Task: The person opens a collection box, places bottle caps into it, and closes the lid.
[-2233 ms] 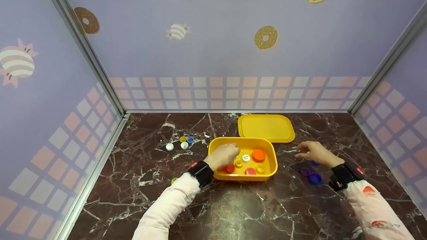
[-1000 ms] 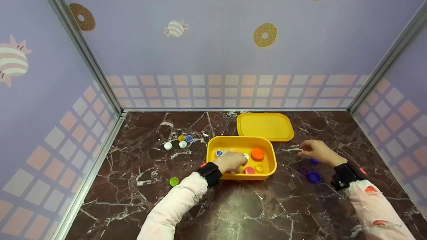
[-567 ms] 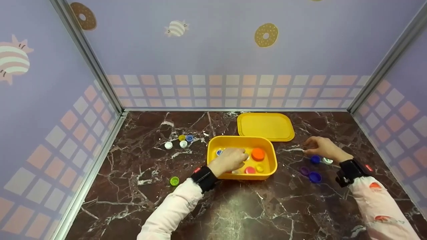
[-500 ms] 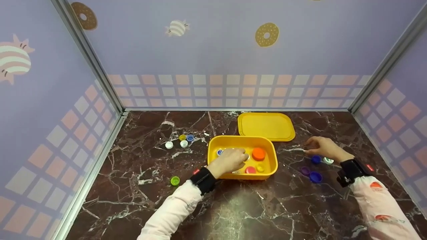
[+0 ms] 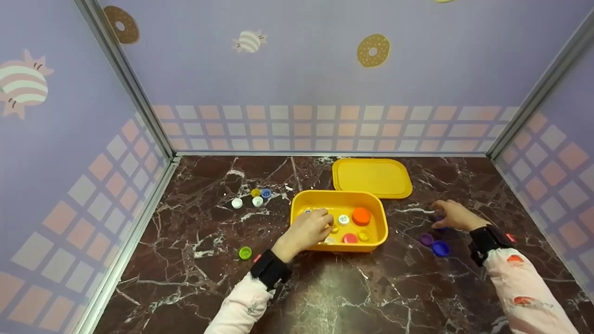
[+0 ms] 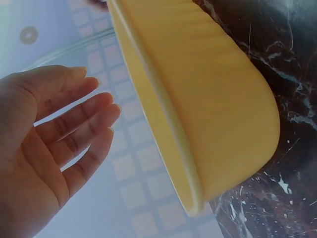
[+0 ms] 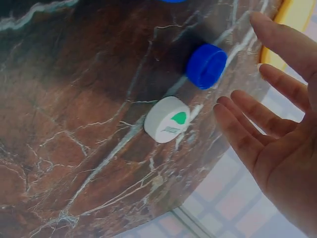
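My left hand (image 5: 306, 232) hovers over the left side of a yellow plastic box (image 5: 345, 248). In the left wrist view its fingers (image 6: 81, 119) are loosely bent with nothing between them, beside the box rim. Inside the box lie an orange bottle cap (image 5: 361, 216), a printed white cap (image 5: 343, 220), a pink cap (image 5: 350, 238) and a yellow cap (image 5: 364, 235); my hand hides part of the inside. My right hand (image 5: 457, 215) hangs relaxed over a blue cap (image 7: 207, 66) and a white cap with a green mark (image 7: 167, 119), holding nothing.
A yellow lid (image 5: 371, 178) lies behind the box. White caps (image 5: 237, 203), a small yellow cap (image 5: 255, 193) and a light blue cap (image 5: 266, 193) sit back left, a green cap (image 5: 245, 253) nearer. Purple (image 5: 426, 239) and dark blue caps (image 5: 440, 248) are at right.
My left hand has drawn back from the middle of the box to its left side, uncovering the printed white cap. My right hand has shifted slightly right and nearer, covering the white cap in the head view.
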Demonstrator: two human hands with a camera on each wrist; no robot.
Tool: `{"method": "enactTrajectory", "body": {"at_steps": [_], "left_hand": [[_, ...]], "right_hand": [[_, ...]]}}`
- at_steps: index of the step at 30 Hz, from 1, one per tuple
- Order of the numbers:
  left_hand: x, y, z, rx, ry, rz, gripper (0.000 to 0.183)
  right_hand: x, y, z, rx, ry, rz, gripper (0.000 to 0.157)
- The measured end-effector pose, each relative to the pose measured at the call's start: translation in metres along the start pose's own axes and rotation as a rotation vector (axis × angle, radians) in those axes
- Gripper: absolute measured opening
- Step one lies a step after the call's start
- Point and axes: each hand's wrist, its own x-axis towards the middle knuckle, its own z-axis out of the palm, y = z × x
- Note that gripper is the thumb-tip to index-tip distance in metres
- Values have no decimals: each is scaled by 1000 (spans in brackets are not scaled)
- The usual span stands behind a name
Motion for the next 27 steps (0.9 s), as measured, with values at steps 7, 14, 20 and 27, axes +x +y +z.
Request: {"method": "enactTrajectory", "body": {"at_steps": [7,14,20,27], "left_hand": [[-18,-9,-2,-73,132,-50,4],[-30,-21,-4,-87,240,-109,6],[-37,-27,-4,-101,269,-179,8],[-47,-33,-2,-118,273,-236,5]], "right_hand": [[0,3,8,-24,35,3,54],[0,10,14,-50,14,-34,52],[1,11,17,-55,54,-117,42],[1,12,21,-89,83,-160,31]]}}
